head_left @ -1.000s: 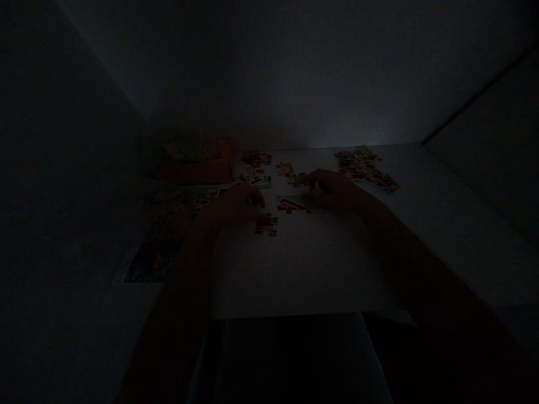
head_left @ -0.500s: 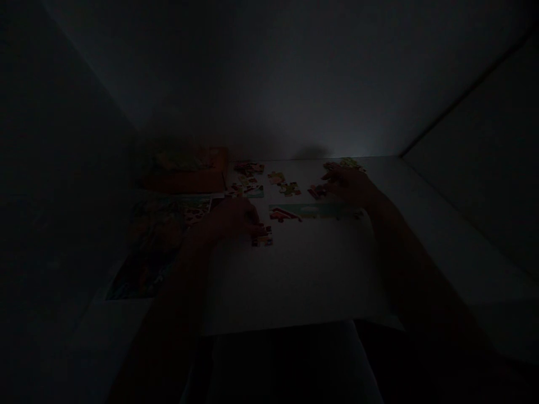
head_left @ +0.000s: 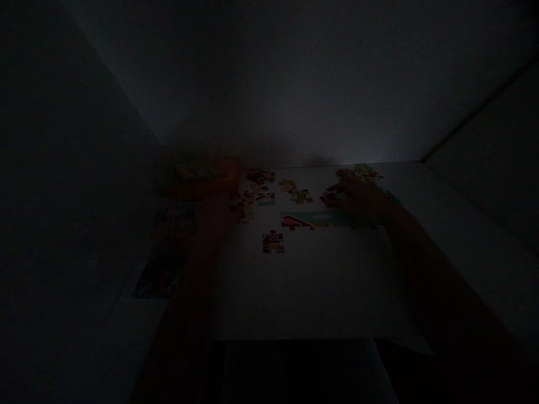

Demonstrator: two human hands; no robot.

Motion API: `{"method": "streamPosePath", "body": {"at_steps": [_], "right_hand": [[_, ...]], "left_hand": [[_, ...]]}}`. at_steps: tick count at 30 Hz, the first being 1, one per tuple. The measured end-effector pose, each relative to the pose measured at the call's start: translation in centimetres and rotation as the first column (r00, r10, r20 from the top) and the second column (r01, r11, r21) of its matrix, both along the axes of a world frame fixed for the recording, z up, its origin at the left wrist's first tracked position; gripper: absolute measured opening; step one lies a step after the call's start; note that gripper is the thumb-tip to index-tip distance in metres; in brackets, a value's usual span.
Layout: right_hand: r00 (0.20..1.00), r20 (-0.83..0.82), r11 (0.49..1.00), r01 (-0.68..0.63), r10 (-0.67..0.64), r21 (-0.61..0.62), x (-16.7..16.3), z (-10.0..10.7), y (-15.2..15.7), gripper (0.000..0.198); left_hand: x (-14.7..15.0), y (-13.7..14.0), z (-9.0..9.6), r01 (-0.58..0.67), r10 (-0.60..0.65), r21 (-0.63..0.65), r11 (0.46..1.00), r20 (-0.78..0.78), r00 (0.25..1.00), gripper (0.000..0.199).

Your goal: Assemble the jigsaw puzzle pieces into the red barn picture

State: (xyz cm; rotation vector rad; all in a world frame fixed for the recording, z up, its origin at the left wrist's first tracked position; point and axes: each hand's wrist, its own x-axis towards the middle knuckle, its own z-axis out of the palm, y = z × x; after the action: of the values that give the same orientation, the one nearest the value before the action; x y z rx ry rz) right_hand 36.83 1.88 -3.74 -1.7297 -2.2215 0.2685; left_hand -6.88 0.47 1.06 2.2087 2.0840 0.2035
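The scene is very dark. My left hand [head_left: 217, 216] is smeared by motion beside the left cluster of puzzle pieces [head_left: 248, 209], its fingers hard to make out. My right hand [head_left: 357, 193] hovers low over the table's right side, fingers apart, at a reddish puzzle piece [head_left: 329, 198]; whether it touches the piece is unclear. Between the hands lies a joined strip of puzzle [head_left: 314, 219] with a red roof and pale green sky. Below its left end, a red barn piece [head_left: 273, 242] lies alone.
An orange box [head_left: 229, 174] stands at the back left, with dark picture sheets [head_left: 158, 276] in front of it. Loose yellow-green pieces [head_left: 301, 196] lie behind the strip, and a green pile [head_left: 365, 170] sits beyond my right hand. A wall [head_left: 295, 101] rises behind the white table [head_left: 303, 286].
My left hand has let go of the barn piece and moved left and back toward the other pieces. My right hand stays by the reddish piece. The whole view has shifted slightly.
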Motion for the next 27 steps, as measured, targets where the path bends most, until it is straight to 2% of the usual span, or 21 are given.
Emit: {"method": "streamPosePath", "body": {"at_steps": [2, 4, 9, 13, 18, 23, 27], "right_hand": [[1.000, -0.009, 0.999, -0.009, 0.009, -0.038, -0.2, -0.2, 0.0, 0.063], [0.999, -0.032, 0.998, -0.031, 0.029, -0.061, -0.4, -0.3, 0.1, 0.064], [0.998, 0.003, 0.998, -0.064, 0.064, 0.007, -1.0, -0.3, 0.2, 0.062], [0.997, -0.009, 0.997, -0.075, 0.075, 0.033, -2.6, -0.6, -0.2, 0.066], [0.987, -0.122, 0.993, -0.099, 0.106, 0.061, -7.8, -0.8, -0.5, 0.058], [0.982, -0.044, 0.982, -0.180, 0.183, 0.062, -14.4, 0.2, 1.6, 0.055], [0.989, -0.033, 0.989, -0.145, 0.145, -0.002, -17.0, 0.5, 3.2, 0.039]], "left_hand": [[0.3, -0.5, 0.3, -0.007, 0.005, -0.059, 0.998, -0.026, 1.000, 0.057], [0.7, -0.8, 0.5, 0.000, 0.001, -0.086, 0.996, 0.017, 1.000, 0.060], [1.6, -1.1, 0.7, 0.005, -0.004, -0.164, 0.986, 0.009, 1.000, 0.073], [2.3, -1.6, 0.3, -0.026, 0.024, -0.140, 0.990, -0.015, 1.000, 0.091], [2.9, -1.9, 0.6, -0.036, 0.032, -0.107, 0.994, -0.037, 0.999, 0.075], [2.8, -1.8, 1.0, -0.053, 0.046, -0.122, 0.991, -0.058, 0.997, 0.065], [2.7, -1.9, 0.6, -0.031, 0.030, -0.033, 0.999, -0.032, 0.999, 0.061]]}}
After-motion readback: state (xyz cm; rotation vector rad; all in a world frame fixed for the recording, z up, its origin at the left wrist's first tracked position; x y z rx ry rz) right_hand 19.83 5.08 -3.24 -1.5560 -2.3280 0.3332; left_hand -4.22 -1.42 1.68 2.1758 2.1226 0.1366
